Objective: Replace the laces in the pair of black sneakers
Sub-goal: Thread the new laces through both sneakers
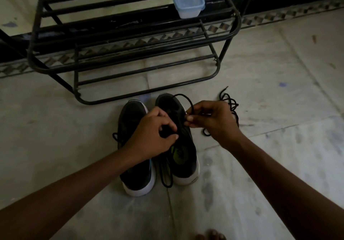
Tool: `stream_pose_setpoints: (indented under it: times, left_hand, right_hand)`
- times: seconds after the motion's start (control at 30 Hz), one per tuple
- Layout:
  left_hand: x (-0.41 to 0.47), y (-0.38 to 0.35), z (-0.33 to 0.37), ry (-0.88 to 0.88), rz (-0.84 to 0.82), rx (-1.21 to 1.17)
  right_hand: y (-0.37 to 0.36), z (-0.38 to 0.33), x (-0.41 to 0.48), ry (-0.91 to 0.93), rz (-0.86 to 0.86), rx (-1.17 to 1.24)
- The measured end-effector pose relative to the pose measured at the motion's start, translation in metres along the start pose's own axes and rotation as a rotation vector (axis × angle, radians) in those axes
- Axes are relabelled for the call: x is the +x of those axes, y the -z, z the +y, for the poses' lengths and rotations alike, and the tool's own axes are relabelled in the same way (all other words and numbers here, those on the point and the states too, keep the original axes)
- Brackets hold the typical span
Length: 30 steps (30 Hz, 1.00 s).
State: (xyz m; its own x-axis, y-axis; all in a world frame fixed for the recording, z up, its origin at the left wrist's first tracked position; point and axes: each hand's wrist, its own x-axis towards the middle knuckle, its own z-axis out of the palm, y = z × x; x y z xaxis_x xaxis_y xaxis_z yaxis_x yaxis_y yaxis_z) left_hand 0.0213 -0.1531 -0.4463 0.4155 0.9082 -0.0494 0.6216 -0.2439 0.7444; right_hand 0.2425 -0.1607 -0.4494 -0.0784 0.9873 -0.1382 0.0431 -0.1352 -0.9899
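Two black sneakers with white soles stand side by side on the floor, toes pointing away from me. My left hand lies over the left sneaker and grips the upper of the right sneaker near its eyelets. My right hand pinches a black lace that loops above the right sneaker's toe. A trailing length of lace hangs between the two heels. A loose black lace lies bunched on the floor behind my right hand.
A black metal shoe rack stands just beyond the sneakers against the wall. A lidded clear plastic box sits on one of its shelves. The floor is pale stained tile. My toes show at the bottom edge.
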Motion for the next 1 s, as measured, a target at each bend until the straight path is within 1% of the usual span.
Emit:
stream_pose_setpoints:
  times: [0.07, 0.2, 0.43, 0.6, 0.73, 0.9, 1.0]
  left_hand:
    - [-0.001, -0.006, 0.001, 0.018, 0.016, -0.001]
    - [0.003, -0.011, 0.003, 0.114, 0.054, -0.044]
    - [0.006, -0.011, 0.005, 0.185, 0.040, -0.120]
    - [0.006, -0.013, 0.004, 0.193, 0.041, -0.122]
    - [0.006, -0.013, 0.004, 0.210, 0.048, -0.137]
    - [0.006, -0.014, 0.005, 0.203, 0.062, -0.144]
    - [0.006, -0.014, 0.005, 0.201, 0.057, -0.141]
  right_hand:
    - [-0.003, 0.001, 0.001, -0.002, -0.023, -0.001]
    - [-0.002, 0.002, 0.004, -0.008, -0.048, -0.085]
    - [0.000, -0.002, 0.005, 0.020, -0.088, -0.183]
    - [0.002, -0.013, 0.011, 0.128, -0.172, -0.547]
    - [0.000, -0.022, 0.018, 0.171, -0.229, -0.708]
    - [-0.006, -0.021, 0.020, 0.205, -0.188, -0.725]
    - [-0.006, -0.017, 0.017, 0.180, -0.163, -0.664]
